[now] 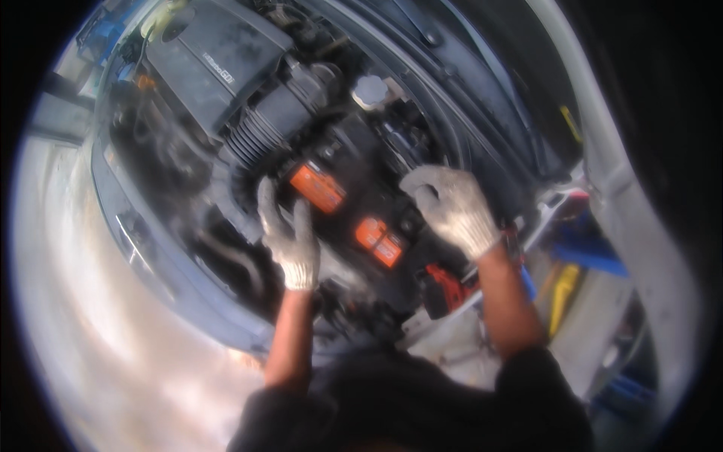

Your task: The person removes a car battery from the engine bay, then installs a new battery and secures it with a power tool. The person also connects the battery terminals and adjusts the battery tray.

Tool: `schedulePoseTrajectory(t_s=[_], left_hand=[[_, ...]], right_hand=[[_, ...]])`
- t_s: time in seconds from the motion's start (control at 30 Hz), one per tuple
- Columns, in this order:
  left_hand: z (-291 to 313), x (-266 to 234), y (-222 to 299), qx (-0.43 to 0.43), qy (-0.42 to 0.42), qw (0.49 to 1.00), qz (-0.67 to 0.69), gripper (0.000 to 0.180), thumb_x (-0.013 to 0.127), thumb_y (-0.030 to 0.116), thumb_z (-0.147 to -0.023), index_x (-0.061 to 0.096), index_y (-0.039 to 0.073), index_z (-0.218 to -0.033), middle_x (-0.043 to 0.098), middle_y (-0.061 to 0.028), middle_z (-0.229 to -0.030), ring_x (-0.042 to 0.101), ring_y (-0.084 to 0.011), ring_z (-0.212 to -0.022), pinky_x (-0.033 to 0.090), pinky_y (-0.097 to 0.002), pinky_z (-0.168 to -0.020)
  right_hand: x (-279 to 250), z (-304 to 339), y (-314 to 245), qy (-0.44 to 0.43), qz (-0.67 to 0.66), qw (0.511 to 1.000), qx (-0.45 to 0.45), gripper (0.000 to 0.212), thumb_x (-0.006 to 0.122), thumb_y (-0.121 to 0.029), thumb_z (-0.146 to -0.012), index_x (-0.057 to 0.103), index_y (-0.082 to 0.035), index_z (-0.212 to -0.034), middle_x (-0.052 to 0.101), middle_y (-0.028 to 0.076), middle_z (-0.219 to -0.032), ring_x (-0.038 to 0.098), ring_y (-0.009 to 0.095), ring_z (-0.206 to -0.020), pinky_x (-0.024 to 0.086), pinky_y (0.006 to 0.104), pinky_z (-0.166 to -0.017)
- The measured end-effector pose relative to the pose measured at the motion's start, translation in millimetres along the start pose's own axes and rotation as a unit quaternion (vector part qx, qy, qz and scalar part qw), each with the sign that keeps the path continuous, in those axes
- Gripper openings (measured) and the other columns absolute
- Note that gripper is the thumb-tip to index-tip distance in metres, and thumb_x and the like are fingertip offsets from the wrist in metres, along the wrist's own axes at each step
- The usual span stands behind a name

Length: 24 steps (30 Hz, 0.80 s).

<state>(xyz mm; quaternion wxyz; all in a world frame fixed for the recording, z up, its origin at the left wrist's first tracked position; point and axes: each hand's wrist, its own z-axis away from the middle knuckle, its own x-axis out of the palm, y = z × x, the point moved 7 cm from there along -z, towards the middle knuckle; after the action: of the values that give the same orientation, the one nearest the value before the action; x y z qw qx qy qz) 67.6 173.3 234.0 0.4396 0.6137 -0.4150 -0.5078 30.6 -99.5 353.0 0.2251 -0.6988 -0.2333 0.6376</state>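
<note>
My gloved left hand point(292, 242) has its fingers spread loosely, nothing in them, just left of the black battery point(350, 216) with orange labels point(318, 188). Over its right side, my gloved right hand point(453, 207) has curled fingers, honestly can't tell on what.

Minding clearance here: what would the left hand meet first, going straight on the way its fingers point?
Probably the ribbed hose, just past the fingertips of the left hand in this view; depth is unclear, so it might pass above.
</note>
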Motion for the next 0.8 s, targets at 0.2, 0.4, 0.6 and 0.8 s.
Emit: schedulePoseTrajectory(t_s=[0.2,0.4,0.6,0.8], left_hand=[[22,61,47,0.246,-0.138,0.942,-0.183,0.049,0.08,0.01,-0.086,0.069,0.001,-0.133,0.065,-0.0236,-0.147,0.055,-0.0485,-0.143,0.043,-0.0619,-0.123],[28,68,20,0.294,-0.134,0.926,-0.195,0.049,0.08,0.005,-0.08,0.071,0.001,-0.128,0.067,-0.0251,-0.143,0.057,-0.0487,-0.142,0.04,-0.0644,-0.124],[29,66,12,0.329,-0.131,0.912,-0.208,0.044,0.079,0.003,-0.08,0.071,0.001,-0.123,0.069,-0.0246,-0.135,0.059,-0.0479,-0.139,0.044,-0.0636,-0.12],[21,69,42,0.257,-0.113,0.91,-0.304,0.03,0.075,0.015,-0.085,0.071,0.0,-0.111,0.073,-0.0177,-0.104,0.071,-0.0353,-0.095,0.055,-0.053,-0.083]], right_hand=[[96,21,107,-0.368,0.217,0.902,0.062,0.04,0.064,-0.024,-0.101,0.075,-0.004,-0.133,0.074,0.022,-0.135,0.073,0.038,-0.123,0.058,0.0478,-0.107],[112,8,91,-0.437,0.259,0.854,0.114,0.042,0.057,-0.03,-0.102,0.081,-0.007,-0.129,0.076,0.022,-0.134,0.075,0.038,-0.124,0.059,0.047,-0.107],[113,9,102,-0.427,0.299,0.845,0.118,0.04,0.06,-0.031,-0.103,0.081,-0.008,-0.128,0.077,0.019,-0.135,0.074,0.035,-0.125,0.059,0.0461,-0.106],[139,26,138,-0.344,0.39,0.854,0.016,0.037,0.054,-0.027,-0.108,0.081,-0.01,-0.127,0.079,0.016,-0.132,0.076,0.031,-0.121,0.06,0.046,-0.104]])
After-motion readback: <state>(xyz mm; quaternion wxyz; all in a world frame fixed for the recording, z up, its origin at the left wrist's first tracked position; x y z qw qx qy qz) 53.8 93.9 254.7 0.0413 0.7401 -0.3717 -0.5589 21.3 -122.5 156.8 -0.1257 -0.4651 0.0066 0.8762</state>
